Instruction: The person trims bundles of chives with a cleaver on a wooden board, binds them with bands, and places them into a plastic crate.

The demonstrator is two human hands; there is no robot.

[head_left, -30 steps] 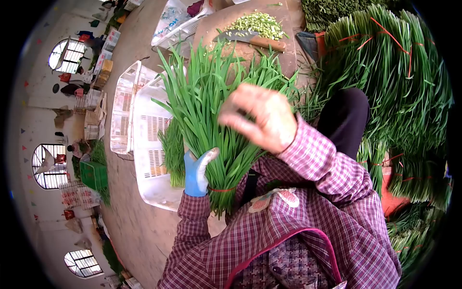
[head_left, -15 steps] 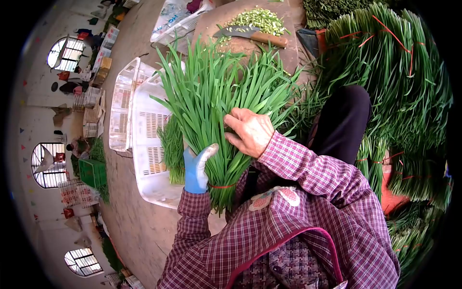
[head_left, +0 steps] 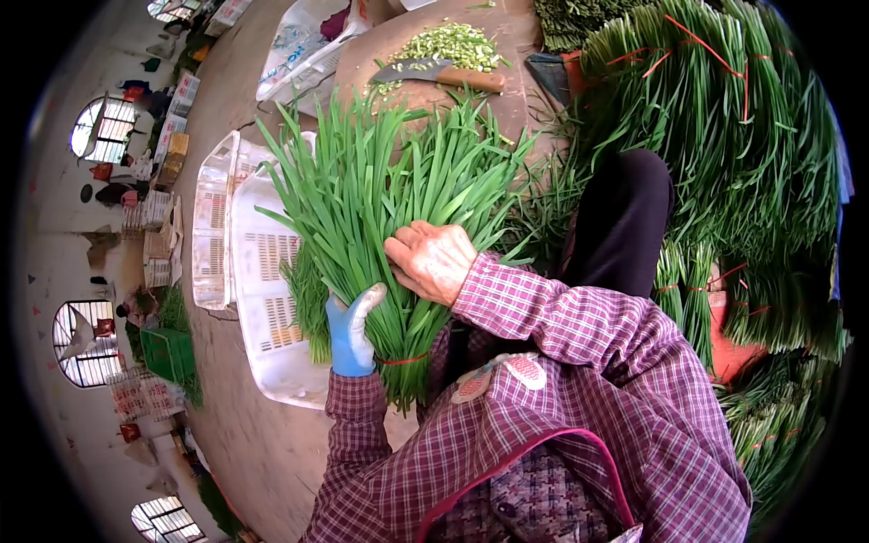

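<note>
One bundle of green leaves (head_left: 362, 217) is just to the right of the white crate (head_left: 281, 373). The left hand (head_left: 354, 328), in a blue and white glove, is closed around it on the side nearer to this crate, above a red band (head_left: 403, 360). The right hand (head_left: 434, 262) is bare, its bent fingers touching the leaves; whether they grip any, I cannot tell.

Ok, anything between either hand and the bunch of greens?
Only the glove on the left hand, which holds the bunch near its red band. Nothing visible blocks the bare right hand; it's on the leaves.
</note>
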